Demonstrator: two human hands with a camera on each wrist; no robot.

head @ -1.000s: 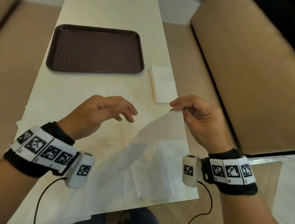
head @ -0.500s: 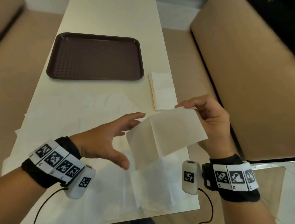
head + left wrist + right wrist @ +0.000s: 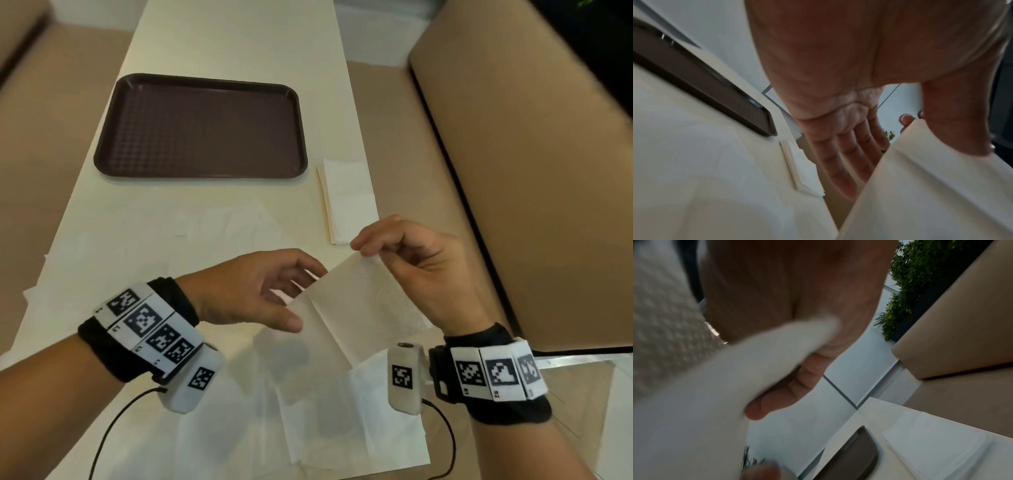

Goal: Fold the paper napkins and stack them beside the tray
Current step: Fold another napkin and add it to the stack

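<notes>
Meanwhile, the left hand (image 3: 253, 291), spread apart from the sheet half a second earlier, had been closed on the napkin (image 3: 356, 308), its left edge pinched between thumb and fingers. The napkin's far corner was kept pinched by the right hand (image 3: 421, 274), and the sheet was held in the air between both hands, above the loose napkins (image 3: 342, 428) at the table's (image 3: 222, 41) near edge. The folded stack (image 3: 346, 202) was seen just beyond the right hand, beside the tray (image 3: 202, 126) at its right.

Soft even daylight; head view sharp, wrist views motion-blurred, dim.
</notes>
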